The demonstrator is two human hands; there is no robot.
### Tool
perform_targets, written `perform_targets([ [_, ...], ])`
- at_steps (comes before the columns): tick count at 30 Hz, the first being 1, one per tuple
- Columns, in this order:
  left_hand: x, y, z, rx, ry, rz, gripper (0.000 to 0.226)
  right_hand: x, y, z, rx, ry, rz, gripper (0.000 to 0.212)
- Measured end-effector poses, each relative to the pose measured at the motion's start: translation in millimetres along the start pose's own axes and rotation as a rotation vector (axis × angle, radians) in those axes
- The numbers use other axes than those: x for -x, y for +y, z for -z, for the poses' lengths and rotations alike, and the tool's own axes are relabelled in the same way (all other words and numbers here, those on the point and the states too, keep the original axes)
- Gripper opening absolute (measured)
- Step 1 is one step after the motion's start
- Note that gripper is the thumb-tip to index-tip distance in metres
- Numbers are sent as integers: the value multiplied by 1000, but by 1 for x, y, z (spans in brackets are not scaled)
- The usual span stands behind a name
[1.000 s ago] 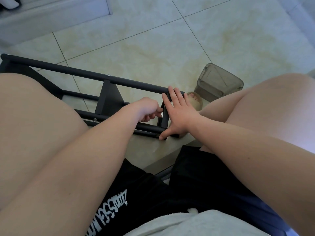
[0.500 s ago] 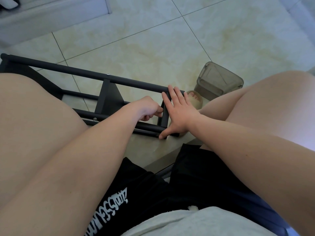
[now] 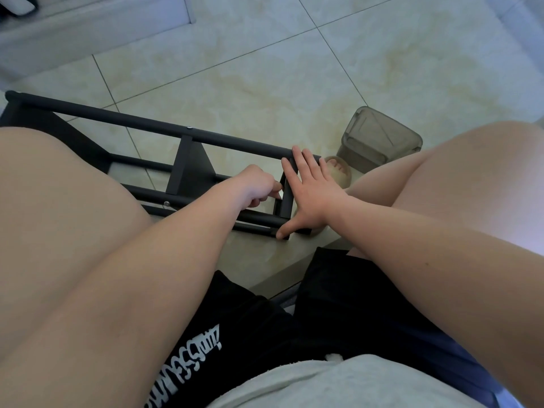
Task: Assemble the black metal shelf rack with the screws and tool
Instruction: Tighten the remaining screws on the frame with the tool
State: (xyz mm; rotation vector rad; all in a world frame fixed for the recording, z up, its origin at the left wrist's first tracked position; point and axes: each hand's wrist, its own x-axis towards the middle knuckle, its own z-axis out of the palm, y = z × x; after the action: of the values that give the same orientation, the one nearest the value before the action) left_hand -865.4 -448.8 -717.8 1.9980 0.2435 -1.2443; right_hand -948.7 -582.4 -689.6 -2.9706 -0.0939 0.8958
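Head view: I see the black metal shelf rack point(image 3: 141, 121) lying on the tiled floor point(image 3: 265, 69), between the person's bare knees. The right hand point(image 3: 315, 195) lies flat, fingers straight, pressing on the rack's end bar. The left hand point(image 3: 256, 187) is curled against that bar's inner side; I cannot tell whether it holds anything. A grey translucent tub point(image 3: 379, 139) stands just beyond.
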Motion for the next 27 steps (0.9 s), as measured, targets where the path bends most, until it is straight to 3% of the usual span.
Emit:
perform_targets([
  [4,1,-1,3,-55,-30,14,22,-1,1,0,2,-4,-2,164],
  [10,3,2,5,-95,-52,18,12,0,0,1,1,-10,-3,164],
  [27,9,-4,24,-335,-182,-54,19,0,1,-1,-2,-3,5,163],
])
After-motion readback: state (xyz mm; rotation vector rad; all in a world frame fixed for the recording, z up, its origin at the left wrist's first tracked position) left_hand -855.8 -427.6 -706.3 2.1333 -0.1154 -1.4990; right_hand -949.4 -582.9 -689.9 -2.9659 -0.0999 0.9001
